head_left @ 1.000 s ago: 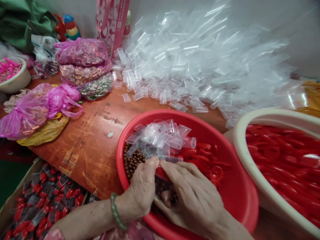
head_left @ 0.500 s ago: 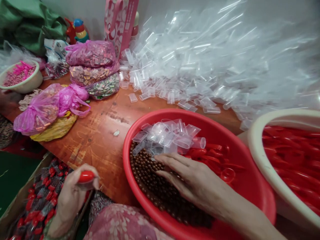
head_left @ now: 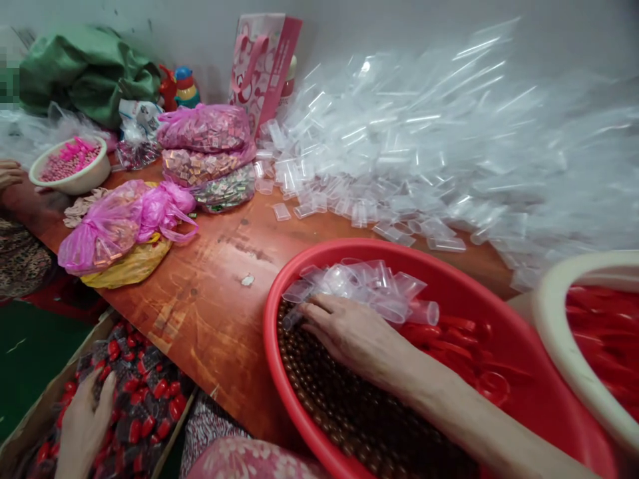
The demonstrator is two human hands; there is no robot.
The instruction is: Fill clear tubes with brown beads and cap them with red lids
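Observation:
A red basin (head_left: 279,346) holds brown beads (head_left: 329,399), clear plastic tubes (head_left: 364,283) and red caps (head_left: 459,346). My right hand (head_left: 357,336) lies palm down in the basin, fingers spread, fingertips at the edge of the clear tubes, over the beads. My left hand (head_left: 82,426) is down at the lower left, fingers apart, resting on the finished red-capped pieces in a cardboard box (head_left: 30,416). I see nothing gripped in either hand.
A big heap of clear tubes (head_left: 439,159) covers the far table. Pink bags (head_left: 124,223), stacked bags of small pieces (head_left: 210,153), a white bowl (head_left: 74,179) and a cream basin (head_left: 564,359) of red caps stand around. Another person's hand (head_left: 10,176) is at far left.
My left hand carried a red-capped piece from the basin down to the box and now lies open on the pile. My right hand slid forward to the clear tubes.

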